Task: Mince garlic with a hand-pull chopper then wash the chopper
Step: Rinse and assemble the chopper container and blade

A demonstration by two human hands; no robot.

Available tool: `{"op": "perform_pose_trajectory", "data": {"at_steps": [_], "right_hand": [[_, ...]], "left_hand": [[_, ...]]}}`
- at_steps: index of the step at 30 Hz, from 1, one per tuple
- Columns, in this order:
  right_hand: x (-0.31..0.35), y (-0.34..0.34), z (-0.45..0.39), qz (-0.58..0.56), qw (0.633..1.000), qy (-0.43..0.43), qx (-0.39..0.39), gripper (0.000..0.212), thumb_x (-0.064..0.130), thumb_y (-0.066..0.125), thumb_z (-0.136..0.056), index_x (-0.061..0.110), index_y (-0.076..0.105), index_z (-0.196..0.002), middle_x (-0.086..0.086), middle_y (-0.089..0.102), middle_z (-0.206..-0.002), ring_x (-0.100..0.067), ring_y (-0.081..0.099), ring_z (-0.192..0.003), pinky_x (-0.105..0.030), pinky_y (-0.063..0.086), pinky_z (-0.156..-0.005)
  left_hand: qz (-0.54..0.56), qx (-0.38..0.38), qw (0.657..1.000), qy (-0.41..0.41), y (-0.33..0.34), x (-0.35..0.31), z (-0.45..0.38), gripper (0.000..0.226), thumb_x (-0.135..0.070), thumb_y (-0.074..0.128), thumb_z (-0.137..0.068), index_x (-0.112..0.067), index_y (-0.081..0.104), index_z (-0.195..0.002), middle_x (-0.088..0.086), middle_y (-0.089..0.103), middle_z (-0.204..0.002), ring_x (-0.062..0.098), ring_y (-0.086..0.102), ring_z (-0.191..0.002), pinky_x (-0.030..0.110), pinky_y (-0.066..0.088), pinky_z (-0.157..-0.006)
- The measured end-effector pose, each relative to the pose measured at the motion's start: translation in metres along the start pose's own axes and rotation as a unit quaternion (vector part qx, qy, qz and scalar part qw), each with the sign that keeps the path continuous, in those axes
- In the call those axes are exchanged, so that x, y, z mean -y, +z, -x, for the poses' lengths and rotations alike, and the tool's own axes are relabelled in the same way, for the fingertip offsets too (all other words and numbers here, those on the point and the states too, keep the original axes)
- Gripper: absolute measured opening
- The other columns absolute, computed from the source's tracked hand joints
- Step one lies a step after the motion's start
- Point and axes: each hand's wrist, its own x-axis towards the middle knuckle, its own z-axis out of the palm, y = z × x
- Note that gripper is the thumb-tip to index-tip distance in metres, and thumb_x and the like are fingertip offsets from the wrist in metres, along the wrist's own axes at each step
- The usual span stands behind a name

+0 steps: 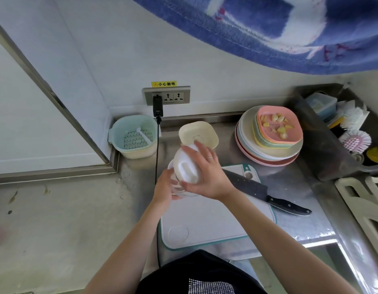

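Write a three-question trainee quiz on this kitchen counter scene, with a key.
1. True or false: the garlic pieces lie on the pink plate.
2. Which hand grips the chopper lid from above: A left hand, B right hand?
3. Fill in: the knife lies partly on the ____.

Key: 1 true; 2 B; 3 cutting board.
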Motion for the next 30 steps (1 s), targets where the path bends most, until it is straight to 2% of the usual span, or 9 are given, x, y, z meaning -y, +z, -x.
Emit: {"op": "perform_pose_trajectory", "data": {"at_steps": [4,7,10,14,16,18,21,26,30], "right_hand": [[0.002,0.003,0.002,0.052,0.998,-0.010,0.047,0.087,0.070,0.053,-0.061,0.057,0.013,-0.137,0.004,0.012,-0.157,-0.028,0.009,-0.143,-0.053,0.026,-0.110],[0.000,0.002,0.003,0.060,0.997,-0.007,0.055,0.087,0.068,0.052,-0.062,0.056,0.014,-0.139,0.003,0.013,-0.157,-0.028,0.010,-0.142,-0.052,0.022,-0.112],[0.000,-0.002,0.002,0.060,0.996,-0.002,0.068,0.089,0.062,0.062,-0.066,0.054,0.015,-0.141,0.004,0.011,-0.157,-0.025,0.006,-0.143,-0.055,0.026,-0.110],[0.004,-0.017,-0.010,0.003,0.994,0.015,0.108,0.091,0.058,0.069,-0.067,0.054,0.019,-0.142,0.007,0.011,-0.157,-0.018,0.002,-0.145,-0.049,0.024,-0.113],[0.009,-0.020,-0.013,-0.051,0.990,0.028,0.130,0.090,0.051,0.073,-0.068,0.055,0.021,-0.141,0.009,0.012,-0.155,-0.017,0.005,-0.144,-0.045,0.024,-0.114],[0.014,-0.017,-0.013,-0.055,0.990,0.030,0.129,0.090,0.051,0.073,-0.066,0.055,0.022,-0.141,0.011,0.013,-0.154,-0.019,0.006,-0.144,-0.042,0.024,-0.113],[0.016,-0.018,-0.013,0.032,0.992,0.000,0.126,0.090,0.062,0.062,-0.059,0.057,0.020,-0.139,0.011,0.011,-0.155,-0.019,0.002,-0.145,-0.046,0.020,-0.114],[0.011,-0.023,-0.017,0.081,0.978,0.002,0.190,0.089,0.058,0.071,-0.064,0.060,0.019,-0.136,0.015,0.011,-0.154,-0.022,0.002,-0.145,-0.052,0.023,-0.113],[0.011,-0.021,-0.012,0.128,0.969,-0.081,0.195,0.091,0.053,0.073,-0.064,0.054,0.023,-0.140,0.014,0.016,-0.152,-0.022,0.005,-0.144,-0.042,0.015,-0.116]], "left_hand": [[0.039,0.017,0.999,-0.020,0.007,-0.011,0.008,0.031,-0.037,0.032,-0.099,-0.027,0.059,-0.090,0.004,0.064,-0.093,0.018,0.062,-0.076,0.045,0.056,-0.075],[0.092,0.034,0.993,-0.066,0.007,-0.010,0.009,0.046,-0.057,0.028,-0.096,-0.028,0.062,-0.101,0.005,0.069,-0.103,0.021,0.066,-0.090,0.048,0.056,-0.081],[0.140,0.060,0.984,-0.093,0.007,-0.002,0.005,0.062,-0.070,0.025,-0.091,-0.026,0.061,-0.115,0.006,0.070,-0.109,0.027,0.067,-0.096,0.041,0.055,-0.069],[0.225,0.105,0.965,-0.083,0.011,-0.001,0.009,0.061,-0.064,0.034,-0.093,-0.019,0.056,-0.128,0.003,0.071,-0.093,0.017,0.062,-0.075,0.025,0.044,-0.054],[0.290,0.144,0.943,-0.073,0.013,-0.005,0.005,0.066,-0.066,0.033,-0.091,-0.020,0.053,-0.134,0.002,0.070,-0.106,0.019,0.064,-0.090,0.028,0.049,-0.065],[0.340,0.170,0.918,-0.110,0.017,-0.009,0.000,0.072,-0.074,0.038,-0.082,-0.024,0.056,-0.130,0.008,0.064,-0.124,0.030,0.059,-0.113,0.051,0.045,-0.093],[0.370,0.194,0.893,-0.169,0.019,-0.012,0.002,0.075,-0.073,0.052,-0.075,-0.023,0.055,-0.131,0.013,0.062,-0.127,0.037,0.056,-0.119,0.064,0.035,-0.100],[0.267,0.220,0.906,-0.245,0.011,-0.019,0.000,0.081,-0.072,0.056,-0.071,-0.019,0.055,-0.132,0.012,0.061,-0.129,0.034,0.058,-0.116,0.051,0.047,-0.091],[0.136,0.241,0.905,-0.322,0.000,-0.031,-0.001,0.070,-0.061,0.061,-0.070,-0.015,0.060,-0.123,0.017,0.067,-0.116,0.047,0.062,-0.103,0.055,0.056,-0.073]]}}
